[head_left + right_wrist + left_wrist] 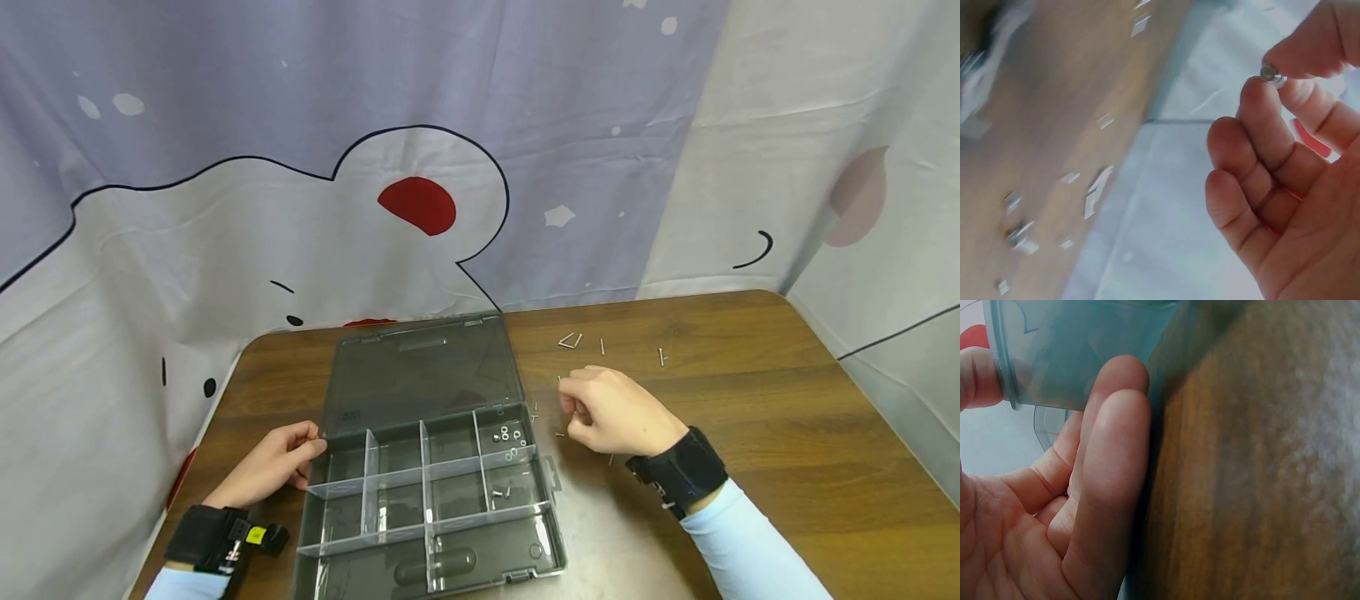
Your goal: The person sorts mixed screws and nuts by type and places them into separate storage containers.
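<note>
A grey, see-through compartment box (pixel 453 492) lies on the table with its lid (pixel 420 379) folded back. My left hand (pixel 273 460) grips the box's left side at the rim; the left wrist view shows the thumb at the rim and fingertips (pixel 1116 431) along the wall. Right of the box, my right hand (pixel 618 412) is raised over the table, pinching a small metal screw (pixel 1271 75) between thumb and fingertips. Only the screw's round end shows. Small nuts (pixel 506 430) sit in the back right compartment, and a few short screws (pixel 498 492) in the one before it.
Several loose screws lie scattered on the wooden table (pixel 750 400) right of the box, among them one long screw (pixel 602 347) near the back and another (pixel 661 357) farther right. A patterned curtain (pixel 570 150) hangs behind the table.
</note>
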The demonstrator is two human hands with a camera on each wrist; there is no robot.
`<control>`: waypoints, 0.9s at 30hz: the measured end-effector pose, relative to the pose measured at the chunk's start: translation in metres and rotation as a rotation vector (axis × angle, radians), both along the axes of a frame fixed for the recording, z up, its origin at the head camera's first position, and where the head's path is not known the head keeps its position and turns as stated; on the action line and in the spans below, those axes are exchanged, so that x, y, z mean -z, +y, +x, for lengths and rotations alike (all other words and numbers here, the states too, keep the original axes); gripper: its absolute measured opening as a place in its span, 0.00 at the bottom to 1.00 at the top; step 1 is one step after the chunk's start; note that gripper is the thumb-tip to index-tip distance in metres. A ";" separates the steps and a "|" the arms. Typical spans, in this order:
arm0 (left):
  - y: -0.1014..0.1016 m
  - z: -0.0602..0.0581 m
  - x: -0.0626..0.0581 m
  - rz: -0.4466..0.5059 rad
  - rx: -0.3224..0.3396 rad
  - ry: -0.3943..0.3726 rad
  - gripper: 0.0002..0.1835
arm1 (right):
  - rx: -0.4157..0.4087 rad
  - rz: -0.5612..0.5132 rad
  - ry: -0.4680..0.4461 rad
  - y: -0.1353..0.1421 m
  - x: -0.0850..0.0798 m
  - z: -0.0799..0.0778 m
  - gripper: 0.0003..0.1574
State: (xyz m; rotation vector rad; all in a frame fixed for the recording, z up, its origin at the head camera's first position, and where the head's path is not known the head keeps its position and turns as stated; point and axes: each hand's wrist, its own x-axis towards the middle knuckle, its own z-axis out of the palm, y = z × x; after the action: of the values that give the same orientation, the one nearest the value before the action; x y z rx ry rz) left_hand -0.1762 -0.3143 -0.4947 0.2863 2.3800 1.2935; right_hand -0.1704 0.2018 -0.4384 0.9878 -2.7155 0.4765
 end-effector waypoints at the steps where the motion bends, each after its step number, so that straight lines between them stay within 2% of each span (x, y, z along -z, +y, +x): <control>1: 0.000 0.000 0.000 -0.001 -0.001 0.000 0.16 | -0.015 -0.017 0.001 -0.003 -0.004 0.003 0.16; 7: 0.001 0.000 0.001 -0.008 -0.013 0.003 0.15 | -0.100 -0.075 0.038 -0.019 -0.021 0.020 0.15; 19: 0.000 0.000 0.000 -0.012 -0.015 0.002 0.15 | -0.259 -0.103 0.175 -0.041 -0.032 0.045 0.15; 24: 0.001 0.000 0.000 -0.015 -0.013 0.006 0.15 | -0.287 -0.103 0.195 -0.047 -0.035 0.051 0.15; 27: 0.001 0.000 0.000 -0.011 -0.011 0.005 0.15 | -0.285 -0.085 0.166 -0.048 -0.037 0.054 0.14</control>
State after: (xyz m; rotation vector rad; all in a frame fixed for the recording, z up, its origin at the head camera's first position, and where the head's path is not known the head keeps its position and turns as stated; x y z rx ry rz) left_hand -0.1761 -0.3137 -0.4948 0.2742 2.3959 1.2852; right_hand -0.1164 0.1539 -0.4013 1.3339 -2.3993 0.5267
